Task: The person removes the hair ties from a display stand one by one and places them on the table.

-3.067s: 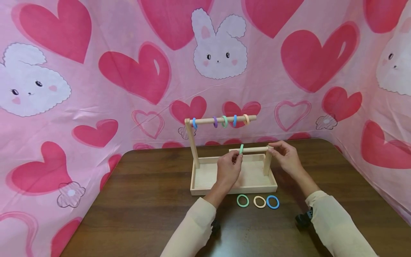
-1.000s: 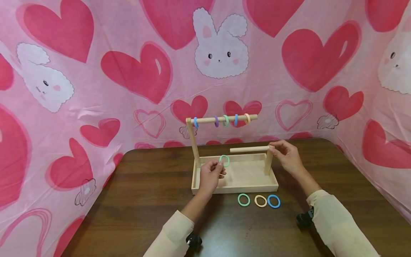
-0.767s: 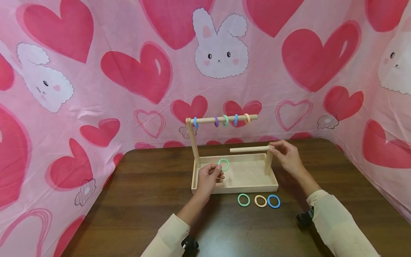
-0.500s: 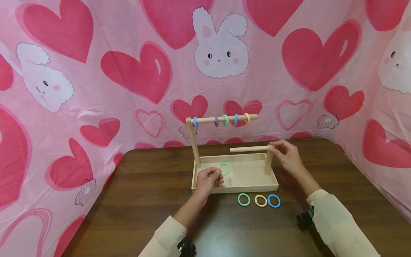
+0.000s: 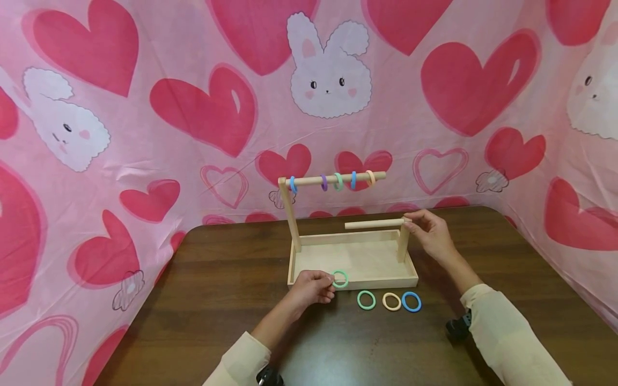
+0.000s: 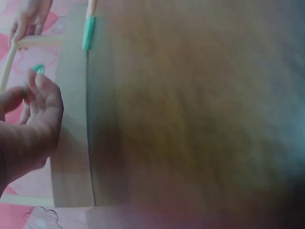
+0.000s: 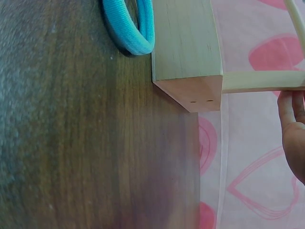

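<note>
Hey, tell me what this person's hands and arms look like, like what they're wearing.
The left hand and right hand are gloveless. Both the left sleeve and right sleeve are plain pale cream, ending short of the hands. A small black left device and black right device sit by the cuffs.

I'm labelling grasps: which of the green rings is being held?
The green ring pinched by the left hand; the loose green ring lies on the table, the hung green ring on the upper bar.
</note>
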A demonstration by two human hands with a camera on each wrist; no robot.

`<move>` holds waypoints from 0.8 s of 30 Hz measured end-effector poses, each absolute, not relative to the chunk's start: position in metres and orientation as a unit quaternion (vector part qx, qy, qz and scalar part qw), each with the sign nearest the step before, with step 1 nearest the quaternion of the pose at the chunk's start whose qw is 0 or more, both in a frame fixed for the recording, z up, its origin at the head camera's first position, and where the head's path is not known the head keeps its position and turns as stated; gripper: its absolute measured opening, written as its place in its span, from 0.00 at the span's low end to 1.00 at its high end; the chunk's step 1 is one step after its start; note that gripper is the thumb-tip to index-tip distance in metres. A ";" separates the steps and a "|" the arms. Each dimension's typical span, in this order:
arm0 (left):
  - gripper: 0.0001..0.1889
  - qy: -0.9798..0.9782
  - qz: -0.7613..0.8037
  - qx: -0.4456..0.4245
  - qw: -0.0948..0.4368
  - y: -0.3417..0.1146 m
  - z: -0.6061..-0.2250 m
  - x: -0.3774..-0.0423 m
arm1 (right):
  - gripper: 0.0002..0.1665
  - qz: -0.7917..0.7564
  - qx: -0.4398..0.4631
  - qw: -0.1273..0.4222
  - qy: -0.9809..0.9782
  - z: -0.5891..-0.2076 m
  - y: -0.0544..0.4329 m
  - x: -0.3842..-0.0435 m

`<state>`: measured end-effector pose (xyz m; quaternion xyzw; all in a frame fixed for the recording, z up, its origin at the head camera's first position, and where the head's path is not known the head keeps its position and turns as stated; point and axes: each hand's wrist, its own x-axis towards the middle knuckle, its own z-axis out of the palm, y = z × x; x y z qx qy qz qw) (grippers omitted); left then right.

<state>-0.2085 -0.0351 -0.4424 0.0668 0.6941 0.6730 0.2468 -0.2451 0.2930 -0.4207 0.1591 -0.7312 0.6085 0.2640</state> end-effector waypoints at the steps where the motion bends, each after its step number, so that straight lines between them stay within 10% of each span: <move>1: 0.09 0.692 0.671 0.069 0.257 -0.036 -0.444 -0.208 | 0.12 0.609 0.159 0.263 -0.731 -0.421 0.293 -0.245; 24: 0.09 0.731 0.598 0.083 0.320 -0.045 -0.455 -0.204 | 0.12 0.615 0.157 0.259 -0.728 -0.419 0.292 -0.244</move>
